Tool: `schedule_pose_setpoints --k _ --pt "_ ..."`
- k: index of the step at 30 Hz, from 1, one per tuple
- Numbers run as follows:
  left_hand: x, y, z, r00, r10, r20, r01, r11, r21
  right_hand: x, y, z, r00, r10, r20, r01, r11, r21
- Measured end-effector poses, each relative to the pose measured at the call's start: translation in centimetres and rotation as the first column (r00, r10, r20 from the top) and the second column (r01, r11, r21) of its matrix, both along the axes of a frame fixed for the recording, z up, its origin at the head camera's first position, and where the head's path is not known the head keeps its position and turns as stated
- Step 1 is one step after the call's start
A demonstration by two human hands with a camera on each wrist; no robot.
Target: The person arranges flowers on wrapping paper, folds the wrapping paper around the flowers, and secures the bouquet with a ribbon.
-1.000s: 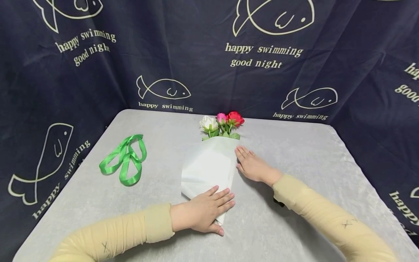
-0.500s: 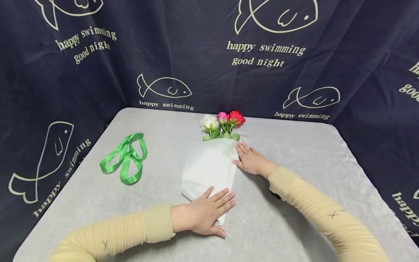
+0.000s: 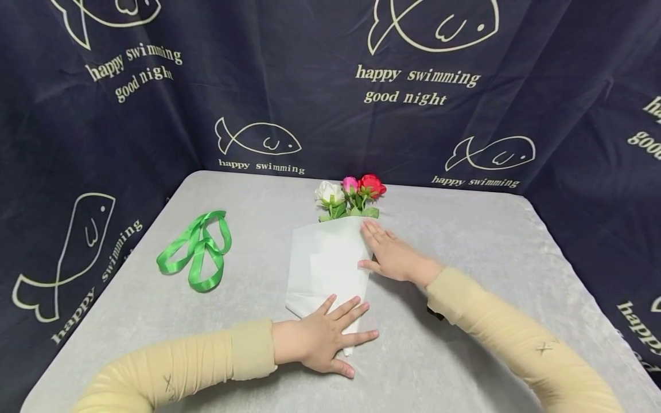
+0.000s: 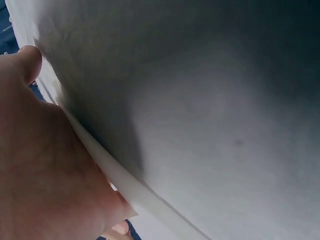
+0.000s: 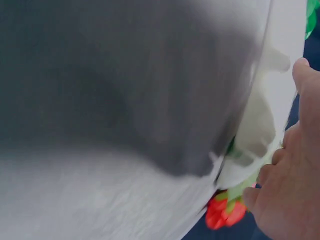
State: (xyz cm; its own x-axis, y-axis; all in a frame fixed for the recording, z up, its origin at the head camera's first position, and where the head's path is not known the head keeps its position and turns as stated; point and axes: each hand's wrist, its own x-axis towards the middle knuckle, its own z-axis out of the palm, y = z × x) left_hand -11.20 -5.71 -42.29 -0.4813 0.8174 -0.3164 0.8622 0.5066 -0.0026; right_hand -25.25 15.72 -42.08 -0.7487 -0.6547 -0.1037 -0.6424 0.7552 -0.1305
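Observation:
A white wrapping paper, folded to a point at the near end, lies on the table around a small bouquet. From its top stick out a white rose, a pink rose and a red rose with green leaves. My left hand lies spread over the paper's narrow lower end, thumb on the cloth. My right hand rests with straight fingers along the paper's upper right edge, thumb apart. In the right wrist view the right hand is beside the paper, the red rose beyond.
A looped green ribbon lies on the left of the table. The table wears a light grey cloth. Dark blue curtains with fish drawings hang behind it and on both sides.
My right hand has moved left from beside the paper onto its upper right edge. The left hand stays in place, its fingers now spread wider.

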Motion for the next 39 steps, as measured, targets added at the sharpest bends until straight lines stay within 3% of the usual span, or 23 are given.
schedule_pose_setpoints --k 6,13,19,27,33,39 --pt "0.0 0.0 0.1 1.0 -0.003 0.003 0.003 1.0 -0.012 0.5 -1.5 -0.4 0.992 0.128 -0.009 -0.128 0.992 -0.008" --pt "-0.1 0.1 0.3 0.999 0.001 0.052 -0.002 1.0 0.015 -0.4 -1.6 -1.2 0.991 0.133 0.033 -0.135 0.989 0.055" --pt "-0.7 0.1 0.5 0.987 0.071 0.145 -0.082 0.994 0.069 -0.9 -1.6 -1.9 0.986 0.136 0.092 -0.142 0.987 0.068" --pt "-2.1 -0.2 0.0 0.98 0.193 0.036 -0.195 0.979 0.055 -1.6 -1.6 -3.1 0.981 0.136 0.138 -0.148 0.986 0.079" --pt "-2.2 -0.3 -0.5 0.973 0.214 0.085 -0.22 0.973 0.064 -1.5 -1.6 -3.2 0.978 0.15 0.144 -0.16 0.985 0.062" --pt "-2.2 -0.1 -0.8 0.972 0.218 0.087 -0.222 0.974 0.039 -1.3 -1.5 -2.8 0.977 0.161 0.139 -0.168 0.985 0.044"
